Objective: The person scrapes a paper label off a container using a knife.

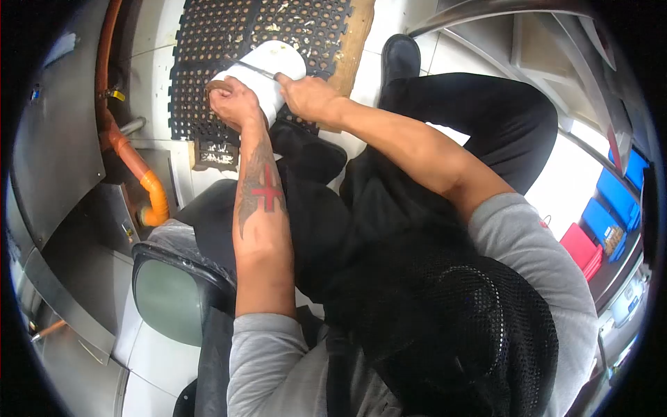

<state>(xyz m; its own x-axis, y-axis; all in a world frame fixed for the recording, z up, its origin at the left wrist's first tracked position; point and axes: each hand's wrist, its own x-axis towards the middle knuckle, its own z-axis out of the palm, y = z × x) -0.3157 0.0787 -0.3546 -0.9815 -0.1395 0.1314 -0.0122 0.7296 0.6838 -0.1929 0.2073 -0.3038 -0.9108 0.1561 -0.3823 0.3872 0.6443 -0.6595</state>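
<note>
My left hand (235, 103) is closed round a small brown item (219, 85) at the left edge of a white, smooth, round-ended object (267, 68). Whether that object is a board or a container is unclear. In my right hand (311, 97) is the handle of a knife (253, 68), its thin blade pointing up and left across the white surface. Small pale scraps lie near the far end of this surface. The fingers of the left hand partly hide the brown item.
A black perforated mat (191, 90) with scraps lies beneath, beside brown cardboard (358, 42). An orange pipe (137, 163) and steel panels (59, 125) stand left. Near my left elbow is a black-rimmed green object (168, 300). Blue containers (603, 226) are at right.
</note>
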